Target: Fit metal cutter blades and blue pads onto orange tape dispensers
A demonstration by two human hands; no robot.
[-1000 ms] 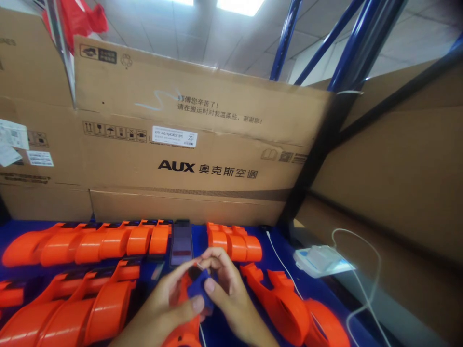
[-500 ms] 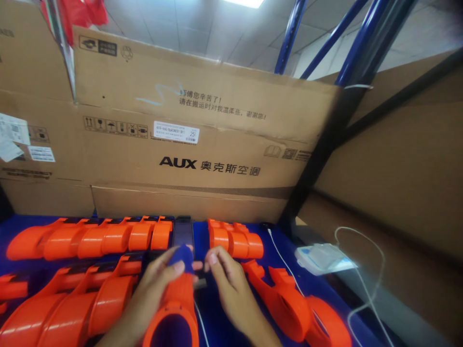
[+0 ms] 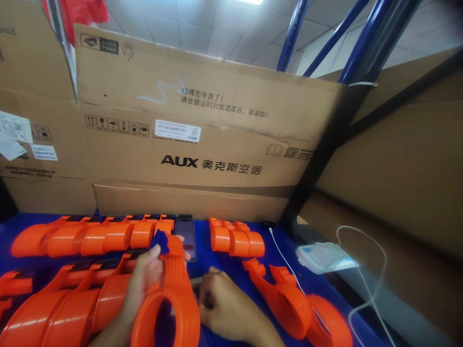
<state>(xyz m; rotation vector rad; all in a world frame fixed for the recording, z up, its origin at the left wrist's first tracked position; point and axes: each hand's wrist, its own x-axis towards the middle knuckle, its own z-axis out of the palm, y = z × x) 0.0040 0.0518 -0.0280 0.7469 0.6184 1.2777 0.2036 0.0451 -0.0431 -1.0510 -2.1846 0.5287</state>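
Observation:
My left hand (image 3: 143,278) grips an orange plastic housing (image 3: 172,294) with a round opening, held up above the blue table (image 3: 235,270). A small blue piece (image 3: 160,239) sits at the housing's top end, under my left fingertips. My right hand (image 3: 221,307) is curled low beside the housing, its fingers closed near a small dark part (image 3: 197,282); what they hold is hidden.
Rows of orange housings (image 3: 94,236) lie at the left and back, more orange housings (image 3: 289,299) at the right. A phone (image 3: 186,232) lies behind the hands. A white cable (image 3: 361,270) and white pack (image 3: 323,257) are at right. Cardboard boxes (image 3: 202,144) wall the back.
My left hand has lifted and swung the orange housing leftward with the blue piece on its top. My right hand has let go and dropped lower toward the table.

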